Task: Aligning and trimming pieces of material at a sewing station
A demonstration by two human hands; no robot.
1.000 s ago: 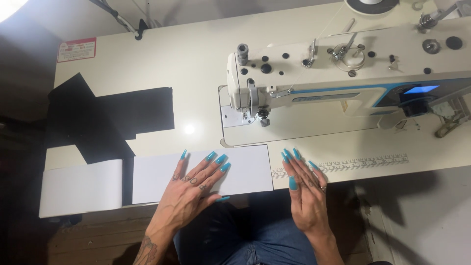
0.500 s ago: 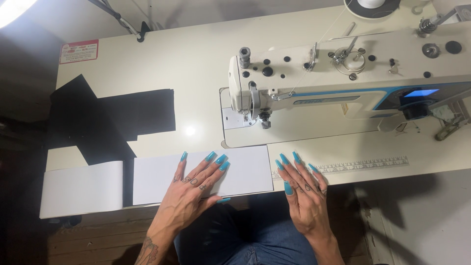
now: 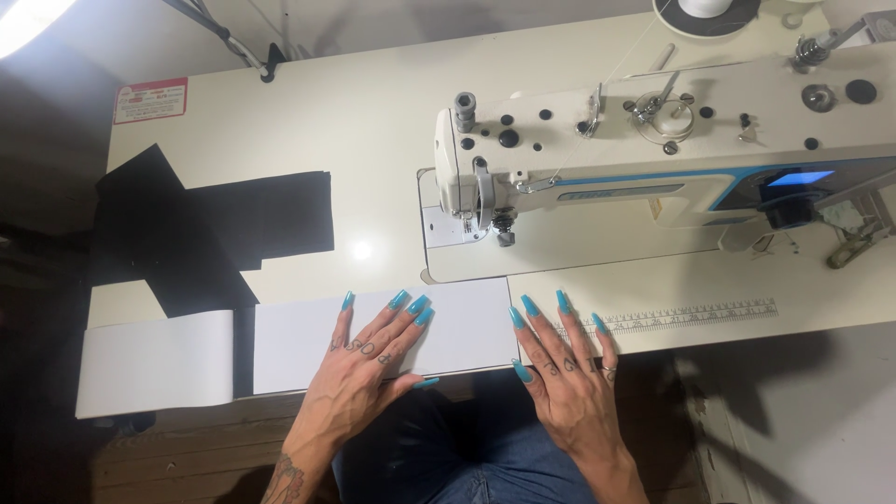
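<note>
White fabric (image 3: 448, 331) lies before the sewing machine (image 3: 653, 177); left hand (image 3: 369, 373) flat on it, right hand (image 3: 569, 369) open beside.

The left hand (image 3: 369, 359) lies flat on a white panel (image 3: 373, 336) at the front edge of the surface (image 3: 373, 121), the right hand (image 3: 569, 364) flat just beside it, a second white panel (image 3: 154, 362) and black cloth (image 3: 205, 229) toward the left edge, the sewing machine (image 3: 653, 159) behind.
</note>
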